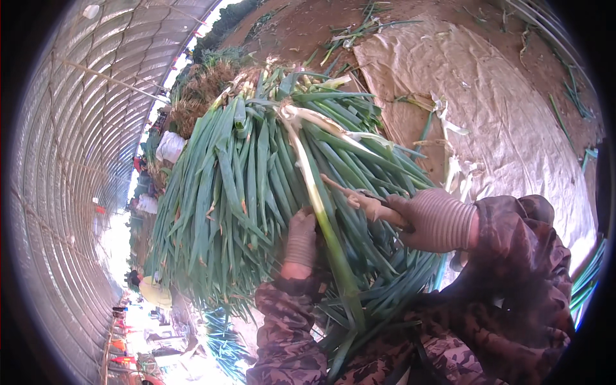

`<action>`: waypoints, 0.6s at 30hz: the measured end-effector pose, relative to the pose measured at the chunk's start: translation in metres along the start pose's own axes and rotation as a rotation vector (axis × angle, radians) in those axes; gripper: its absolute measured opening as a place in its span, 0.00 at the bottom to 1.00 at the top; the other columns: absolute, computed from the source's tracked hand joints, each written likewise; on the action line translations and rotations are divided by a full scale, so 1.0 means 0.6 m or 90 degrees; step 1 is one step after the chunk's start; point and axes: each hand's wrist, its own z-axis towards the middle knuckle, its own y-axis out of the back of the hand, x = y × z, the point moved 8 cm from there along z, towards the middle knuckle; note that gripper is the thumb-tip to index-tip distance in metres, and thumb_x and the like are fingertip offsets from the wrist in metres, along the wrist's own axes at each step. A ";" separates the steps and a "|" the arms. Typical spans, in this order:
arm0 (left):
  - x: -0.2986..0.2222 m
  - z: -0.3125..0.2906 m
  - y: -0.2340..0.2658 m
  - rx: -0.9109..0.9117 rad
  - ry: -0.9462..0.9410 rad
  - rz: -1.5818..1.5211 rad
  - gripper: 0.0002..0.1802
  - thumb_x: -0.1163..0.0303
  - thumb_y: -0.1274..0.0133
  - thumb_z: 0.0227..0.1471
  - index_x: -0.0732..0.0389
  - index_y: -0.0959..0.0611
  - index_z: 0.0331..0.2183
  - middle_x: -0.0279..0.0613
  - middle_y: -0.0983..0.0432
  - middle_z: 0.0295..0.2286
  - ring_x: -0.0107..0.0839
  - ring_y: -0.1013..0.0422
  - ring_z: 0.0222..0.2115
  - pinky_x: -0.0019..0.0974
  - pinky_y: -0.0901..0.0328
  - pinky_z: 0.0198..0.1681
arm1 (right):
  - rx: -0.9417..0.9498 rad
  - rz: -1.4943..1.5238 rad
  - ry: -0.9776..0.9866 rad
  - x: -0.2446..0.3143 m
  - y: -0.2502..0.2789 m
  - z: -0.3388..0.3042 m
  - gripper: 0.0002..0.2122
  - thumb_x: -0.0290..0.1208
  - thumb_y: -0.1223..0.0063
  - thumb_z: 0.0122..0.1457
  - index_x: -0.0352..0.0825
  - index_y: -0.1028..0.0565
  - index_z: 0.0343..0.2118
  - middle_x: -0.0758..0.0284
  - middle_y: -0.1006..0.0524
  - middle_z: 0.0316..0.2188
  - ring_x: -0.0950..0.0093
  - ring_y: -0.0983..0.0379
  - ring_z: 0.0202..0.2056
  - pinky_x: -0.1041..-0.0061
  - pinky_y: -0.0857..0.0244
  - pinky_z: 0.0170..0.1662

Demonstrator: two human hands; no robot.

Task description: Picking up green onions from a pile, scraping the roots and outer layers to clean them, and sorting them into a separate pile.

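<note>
A large heap of green onions [250,160] lies in front of me, its long green leaves hanging toward me. Across it slants one thick green onion [310,176], with a pale stem and browned, peeling skin at its far end. My left hand [301,239], in a ribbed, brownish glove, is closed at the left side of this onion's stem; its fingers are partly hidden. To the right, my gloved right hand [436,219] grips a light brown, wooden-looking tool [372,206] with a narrow tip. That tip points at the stem, just right of it.
A pale cloth sheet [487,109] covers the soil on the right, with peeled skins [452,167] lying on it. Loose leaves [359,32] are scattered on the soil beyond. At the left curves the ribbed greenhouse wall [83,147]. More green onions [224,337] lie at the lower left.
</note>
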 end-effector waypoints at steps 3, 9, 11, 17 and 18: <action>0.001 -0.003 -0.005 -0.022 -0.012 -0.033 0.16 0.71 0.55 0.55 0.65 0.23 0.45 0.39 0.24 0.30 0.29 0.27 0.26 0.31 0.31 0.31 | -0.003 -0.006 0.001 -0.005 -0.010 0.005 0.20 0.33 0.43 0.47 0.35 0.31 0.43 0.53 0.25 0.20 0.51 0.25 0.27 0.55 0.33 0.31; -0.014 -0.003 0.005 -0.063 -0.066 0.066 0.16 0.72 0.50 0.55 0.69 0.25 0.45 0.39 0.24 0.32 0.25 0.28 0.29 0.28 0.32 0.33 | -0.068 0.011 -0.036 -0.018 -0.001 0.028 0.22 0.34 0.43 0.47 0.35 0.30 0.47 0.52 0.24 0.23 0.50 0.25 0.30 0.55 0.32 0.34; -0.013 0.002 -0.004 -0.048 -0.102 0.019 0.19 0.70 0.43 0.53 0.71 0.26 0.44 0.40 0.23 0.33 0.24 0.27 0.30 0.28 0.31 0.34 | -0.106 0.010 -0.039 -0.024 0.000 0.047 0.23 0.34 0.43 0.47 0.34 0.30 0.48 0.51 0.23 0.25 0.50 0.25 0.31 0.55 0.32 0.36; -0.085 -0.053 -0.045 -0.215 -0.273 0.530 0.24 0.65 0.35 0.44 0.62 0.25 0.43 0.44 0.22 0.31 0.40 0.25 0.29 0.38 0.31 0.37 | -0.116 0.025 -0.042 -0.012 0.012 0.087 0.23 0.35 0.42 0.47 0.33 0.29 0.47 0.52 0.22 0.26 0.51 0.24 0.32 0.57 0.31 0.38; -0.104 -0.067 -0.053 -0.271 -0.311 0.626 0.24 0.66 0.36 0.44 0.61 0.24 0.43 0.46 0.22 0.31 0.43 0.25 0.30 0.41 0.31 0.37 | -0.115 0.028 -0.043 -0.011 0.015 0.089 0.23 0.35 0.42 0.47 0.33 0.29 0.47 0.52 0.22 0.26 0.51 0.24 0.32 0.58 0.31 0.38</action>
